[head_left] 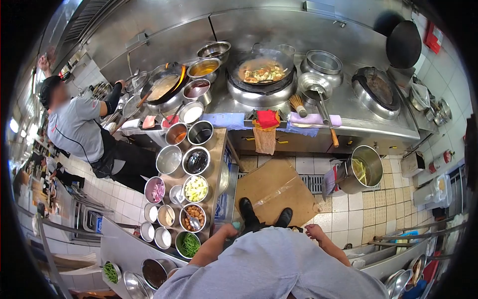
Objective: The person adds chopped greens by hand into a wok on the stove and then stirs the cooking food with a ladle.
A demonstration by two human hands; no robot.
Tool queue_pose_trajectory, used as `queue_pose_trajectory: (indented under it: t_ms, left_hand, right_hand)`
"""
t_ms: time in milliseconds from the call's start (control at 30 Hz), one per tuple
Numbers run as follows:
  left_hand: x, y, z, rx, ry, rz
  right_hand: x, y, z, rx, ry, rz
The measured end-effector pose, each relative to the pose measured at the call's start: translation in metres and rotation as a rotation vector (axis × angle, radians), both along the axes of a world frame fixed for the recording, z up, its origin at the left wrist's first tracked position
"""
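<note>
My left hand (228, 230) is low beside my body, near the row of ingredient bowls. Its fingers are closed around a small pale green thing (236, 225) that may be a cloth. My right hand (312, 231) hangs beside my waist on the other side, fingers loosely curled and slightly apart, with nothing visible in it. Close to my left arm stand a bowl of chopped green vegetables (189, 244) and a bowl of brown pieces with a spoon (193, 218). Ahead, a wok (289, 61) holds steaming food in sauce on its burner.
A person (79, 124) works at another wok (164, 84) on the left. A ladle (321, 107) and a bamboo brush (298, 105) lie on the stove edge. Flattened cardboard (274, 184) covers the floor underfoot. A tall pot (367, 169) stands right.
</note>
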State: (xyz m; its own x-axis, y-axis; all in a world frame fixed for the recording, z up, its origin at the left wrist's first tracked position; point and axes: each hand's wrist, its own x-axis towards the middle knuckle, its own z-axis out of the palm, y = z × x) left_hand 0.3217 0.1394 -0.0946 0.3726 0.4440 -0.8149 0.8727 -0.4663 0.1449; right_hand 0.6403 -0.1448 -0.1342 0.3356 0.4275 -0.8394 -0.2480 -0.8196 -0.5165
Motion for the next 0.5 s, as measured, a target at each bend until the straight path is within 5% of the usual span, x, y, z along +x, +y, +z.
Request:
queue_pose_trajectory:
  t_ms: [500]
  left_hand:
    - [0.0, -0.004, -0.003, 0.059, -0.033, -0.012]
  right_hand:
    - [0.0, 0.002, 0.008, 0.003, -0.005, -0.007]
